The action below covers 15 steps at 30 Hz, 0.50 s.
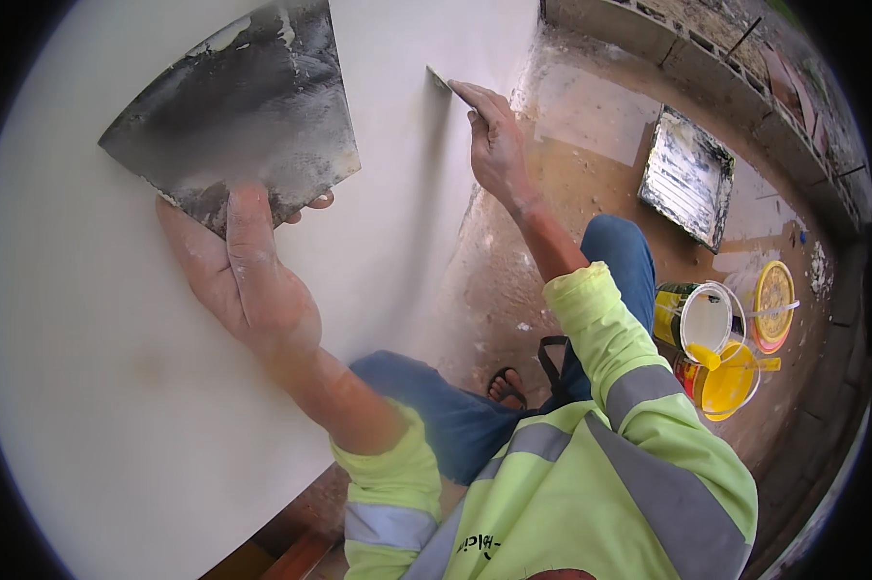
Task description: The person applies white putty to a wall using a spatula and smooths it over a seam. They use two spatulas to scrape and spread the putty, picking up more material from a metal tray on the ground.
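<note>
My left hand [247, 261] grips a broad, dark metal putty blade [252, 106] from below, with a finger laid along its face. Pale smears mark the blade's edges. Farther right, my right hand [499, 145] is closed around a small putty knife [438, 77], seen nearly edge-on. This knife's tip is at the smooth white wall [78, 358], and whether it touches cannot be told. Most of its handle is hidden by my fingers. Whitish dust coats both hands.
On the wet, splattered floor [475, 280] at right lies a smeared rectangular tray [689, 174]. Below it stand an open white-lined bucket [707, 317], a yellow bucket [731, 382] and a yellow-lidded bucket [774, 300]. A low block wall [716, 63] runs along the far right.
</note>
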Motion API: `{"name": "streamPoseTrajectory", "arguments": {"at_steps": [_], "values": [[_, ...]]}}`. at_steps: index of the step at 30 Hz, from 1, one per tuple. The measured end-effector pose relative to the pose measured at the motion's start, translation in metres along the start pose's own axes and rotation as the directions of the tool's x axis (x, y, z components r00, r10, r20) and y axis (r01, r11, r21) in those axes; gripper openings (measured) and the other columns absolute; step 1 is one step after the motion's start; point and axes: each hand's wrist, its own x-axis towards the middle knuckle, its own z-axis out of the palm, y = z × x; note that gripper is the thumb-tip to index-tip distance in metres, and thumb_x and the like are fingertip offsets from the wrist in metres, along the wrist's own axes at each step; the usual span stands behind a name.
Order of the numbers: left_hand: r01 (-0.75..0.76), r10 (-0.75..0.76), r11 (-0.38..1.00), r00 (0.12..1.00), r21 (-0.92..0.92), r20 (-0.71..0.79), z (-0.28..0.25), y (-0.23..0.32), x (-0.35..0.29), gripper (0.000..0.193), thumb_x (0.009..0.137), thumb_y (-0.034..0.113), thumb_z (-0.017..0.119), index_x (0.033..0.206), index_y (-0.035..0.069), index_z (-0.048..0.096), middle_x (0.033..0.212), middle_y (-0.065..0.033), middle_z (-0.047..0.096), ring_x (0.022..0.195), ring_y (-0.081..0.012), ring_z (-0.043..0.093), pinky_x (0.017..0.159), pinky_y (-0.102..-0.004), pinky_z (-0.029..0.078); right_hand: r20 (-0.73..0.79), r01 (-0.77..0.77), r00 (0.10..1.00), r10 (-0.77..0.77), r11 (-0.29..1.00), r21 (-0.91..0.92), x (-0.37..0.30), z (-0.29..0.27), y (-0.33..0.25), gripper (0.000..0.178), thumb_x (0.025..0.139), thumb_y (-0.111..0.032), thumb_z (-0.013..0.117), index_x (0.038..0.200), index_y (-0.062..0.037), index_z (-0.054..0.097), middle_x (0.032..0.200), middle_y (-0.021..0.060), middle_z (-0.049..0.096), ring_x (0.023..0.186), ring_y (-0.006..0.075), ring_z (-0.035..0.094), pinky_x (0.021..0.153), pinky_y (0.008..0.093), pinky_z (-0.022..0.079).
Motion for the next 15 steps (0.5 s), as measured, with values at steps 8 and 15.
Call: {"name": "streamPoseTrajectory", "arguments": {"at_steps": [8,15], "values": [[0.019,-0.019,1.0,0.999,0.006,-0.037,0.003,-0.001,-0.004,0.037,0.094,0.004,0.045,0.129,-0.008,0.042,0.098,-0.0144,0.059,0.067,-0.02,0.058,0.063,-0.028,0.043,0.131,0.08,0.989,-0.075,0.996,-0.034,-0.039,0.001,0.003,0.049,0.082,0.013,0.045,0.124,-0.0081,0.06,0.127,0.0072,0.059,0.116,0.0249,0.053,0.101,0.0365,0.035],[0.0,0.0,1.0,1.0,-0.014,-0.012,0.006,-0.004,-0.002,0.041,0.094,0.003,0.045,0.133,-0.007,0.04,0.102,-0.0152,0.059,0.069,-0.0206,0.058,0.063,-0.0287,0.045,-0.01,0.25,0.967,-0.255,0.953,-0.173,-0.011,0.025,0.03,0.068,0.073,0.015,0.046,0.136,-0.0076,0.051,0.137,0.0089,0.049,0.122,0.0298,0.045,0.106,0.0397,0.033]]}}
